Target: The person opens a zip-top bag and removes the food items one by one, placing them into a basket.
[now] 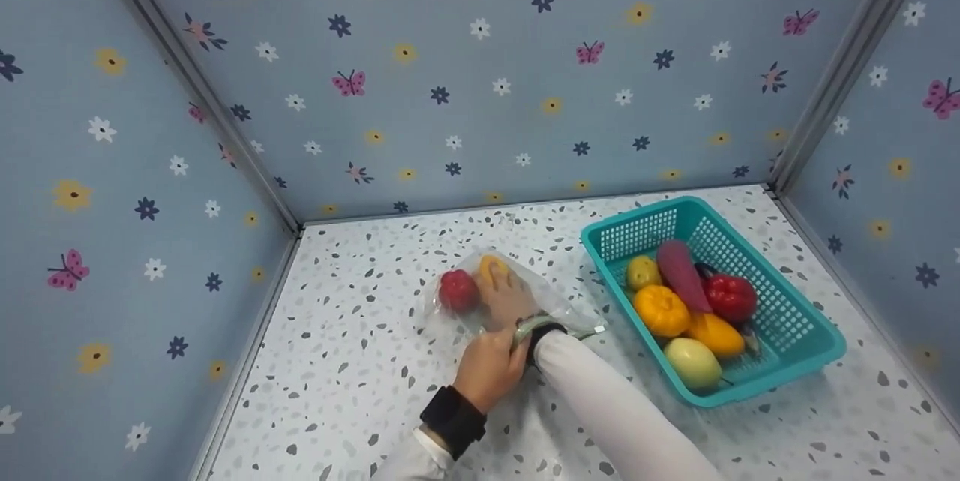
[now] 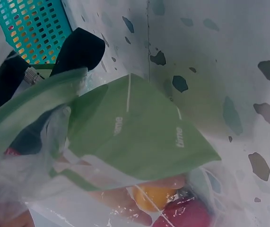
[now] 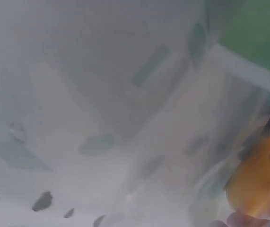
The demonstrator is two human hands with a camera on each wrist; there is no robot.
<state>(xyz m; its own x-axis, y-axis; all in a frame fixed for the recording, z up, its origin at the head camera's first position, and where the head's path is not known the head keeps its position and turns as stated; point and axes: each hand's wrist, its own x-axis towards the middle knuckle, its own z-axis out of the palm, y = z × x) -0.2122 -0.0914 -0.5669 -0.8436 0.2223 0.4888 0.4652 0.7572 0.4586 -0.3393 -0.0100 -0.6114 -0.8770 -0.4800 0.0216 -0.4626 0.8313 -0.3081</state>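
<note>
A clear zip bag with a green band lies on the speckled table, its mouth around the right wrist. My left hand grips the bag's edge beside that wrist. Inside the bag is my right hand, its fingers around a yellow-orange mango. The mango's tip shows past the fingers in the head view. Left of it, also in the bag, lies a red bell pepper. In the left wrist view the green band hides part of the right hand.
To the right stands a teal basket holding a yellow pepper, a red pepper, a purple-red sweet potato, a pale round fruit and other produce. Flowered panels enclose the table at the back and sides.
</note>
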